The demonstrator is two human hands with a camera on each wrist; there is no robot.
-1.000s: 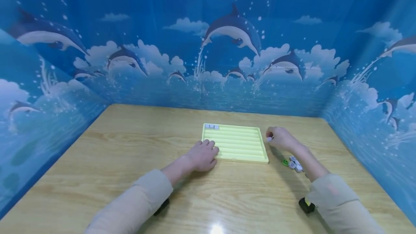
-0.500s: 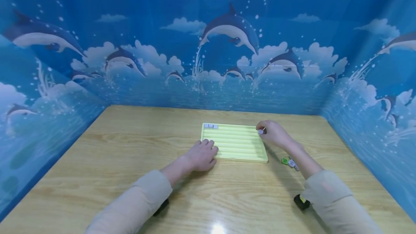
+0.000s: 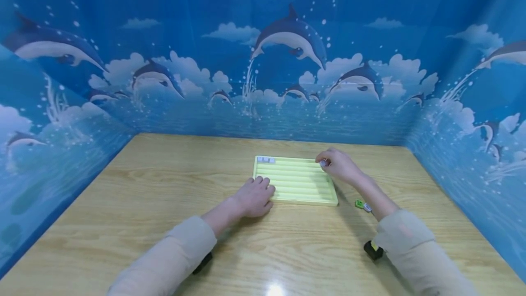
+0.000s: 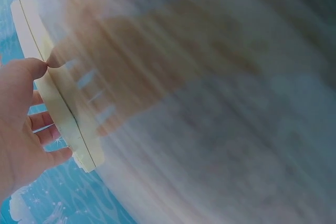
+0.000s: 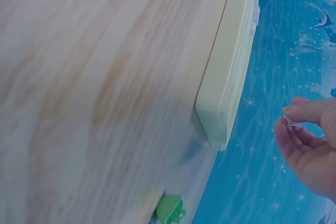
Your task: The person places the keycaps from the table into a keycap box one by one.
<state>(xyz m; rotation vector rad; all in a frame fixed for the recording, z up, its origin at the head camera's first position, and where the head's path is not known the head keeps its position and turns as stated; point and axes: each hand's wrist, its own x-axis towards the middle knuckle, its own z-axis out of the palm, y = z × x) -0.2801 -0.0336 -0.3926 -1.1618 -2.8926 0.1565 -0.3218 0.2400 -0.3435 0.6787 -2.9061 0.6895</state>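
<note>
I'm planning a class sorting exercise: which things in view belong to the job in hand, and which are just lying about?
Job in hand:
Pale yellow tray, left hand on its edge
Small white piece, in the right hand
Three white pieces in the tray's corner
Green piece and pale piece right of the tray, probably

Background only:
Dolphin curtain
Black wrist gear
Wooden table

Pale yellow tray [image 3: 297, 179], dolphin-patterned blue backdrop [image 3: 230, 58]

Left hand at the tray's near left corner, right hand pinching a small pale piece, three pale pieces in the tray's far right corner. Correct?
Wrong corner: the head view shows the three pale pieces in the far left corner of the tray. The left hand and right hand are as you said.
</note>
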